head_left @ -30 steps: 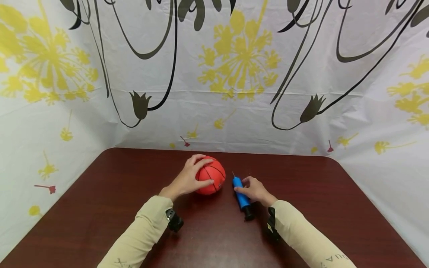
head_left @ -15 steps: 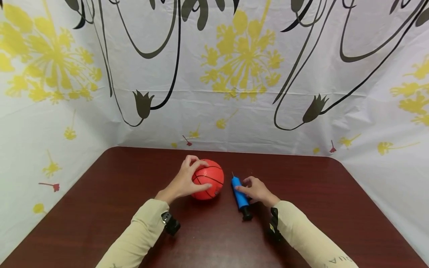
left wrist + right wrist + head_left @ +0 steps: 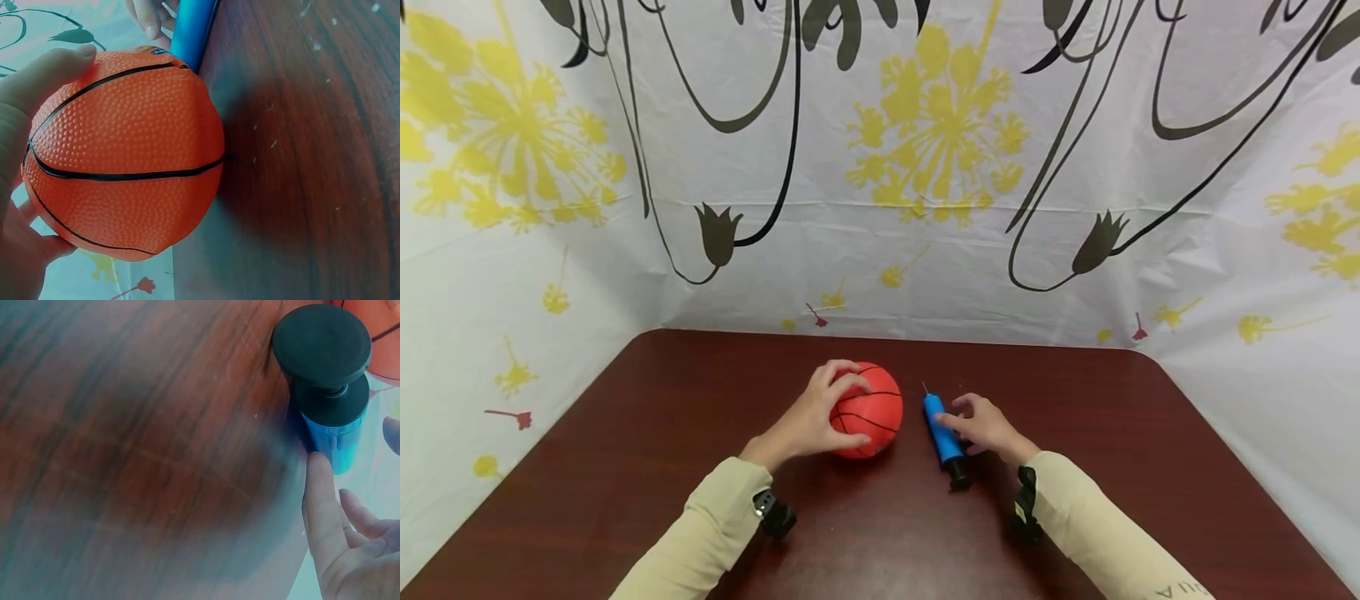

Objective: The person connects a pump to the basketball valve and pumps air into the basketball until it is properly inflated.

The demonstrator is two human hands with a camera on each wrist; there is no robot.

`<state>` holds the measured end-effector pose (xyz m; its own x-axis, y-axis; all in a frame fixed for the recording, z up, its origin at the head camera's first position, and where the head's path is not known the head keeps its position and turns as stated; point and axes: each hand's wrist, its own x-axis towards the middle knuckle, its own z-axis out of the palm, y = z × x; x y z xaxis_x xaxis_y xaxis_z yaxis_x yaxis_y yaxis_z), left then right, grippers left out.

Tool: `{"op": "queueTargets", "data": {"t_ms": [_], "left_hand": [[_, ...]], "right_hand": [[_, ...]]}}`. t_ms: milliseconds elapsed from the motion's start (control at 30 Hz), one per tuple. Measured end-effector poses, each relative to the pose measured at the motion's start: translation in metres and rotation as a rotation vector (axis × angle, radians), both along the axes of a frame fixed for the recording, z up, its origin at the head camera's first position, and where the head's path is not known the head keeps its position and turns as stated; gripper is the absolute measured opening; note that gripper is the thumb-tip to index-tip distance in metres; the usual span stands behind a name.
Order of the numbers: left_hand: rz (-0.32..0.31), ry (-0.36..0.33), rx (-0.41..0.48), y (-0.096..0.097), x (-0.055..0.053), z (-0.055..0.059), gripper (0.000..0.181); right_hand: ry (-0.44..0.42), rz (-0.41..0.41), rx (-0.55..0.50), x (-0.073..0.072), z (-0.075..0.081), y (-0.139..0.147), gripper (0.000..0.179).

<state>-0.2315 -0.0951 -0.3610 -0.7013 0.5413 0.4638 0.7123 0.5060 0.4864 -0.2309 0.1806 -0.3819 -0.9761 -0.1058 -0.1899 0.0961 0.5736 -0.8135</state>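
A small orange-red basketball with black seams rests on the table left of its middle. My left hand holds it from the left, fingers bent over its top and thumb on its near side; the left wrist view shows thumb and fingers on either side of the ball. To its right lies a blue hand pump, needle away from me, black handle towards me. My right hand lies loosely at the pump's right side, thumb at the barrel and fingers spread. Whether it presses on the pump cannot be told.
The dark red-brown table has rounded far corners. A white cloth with yellow flowers and dark stems hangs round its back and sides. Each wrist wears a black camera strap.
The ball has turned and come slightly nearer to me with my left hand on it. My right hand has shifted a little to the right; the pump lies almost as before.
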Motion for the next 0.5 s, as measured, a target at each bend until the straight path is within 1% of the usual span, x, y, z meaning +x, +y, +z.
{"op": "queueTargets", "data": {"t_ms": [133, 267, 400, 500], "left_hand": [[0.018, -0.009, 0.039, 0.0009, 0.0004, -0.0003, 0.057], [0.028, -0.022, 0.060, 0.0030, -0.0005, 0.0009, 0.054], [0.035, -0.021, 0.055, 0.0034, -0.0019, 0.0008, 0.052], [0.049, 0.002, 0.043, 0.0021, -0.0025, 0.0000, 0.051]], "right_hand": [[0.000, -0.004, 0.008, -0.0016, -0.0014, 0.0027, 0.055], [0.005, -0.006, 0.011, -0.0031, -0.0028, 0.0043, 0.055], [0.006, -0.002, 0.013, -0.0034, -0.0034, 0.0049, 0.056], [0.004, 0.001, 0.017, -0.0033, -0.0040, 0.0057, 0.057]]}}
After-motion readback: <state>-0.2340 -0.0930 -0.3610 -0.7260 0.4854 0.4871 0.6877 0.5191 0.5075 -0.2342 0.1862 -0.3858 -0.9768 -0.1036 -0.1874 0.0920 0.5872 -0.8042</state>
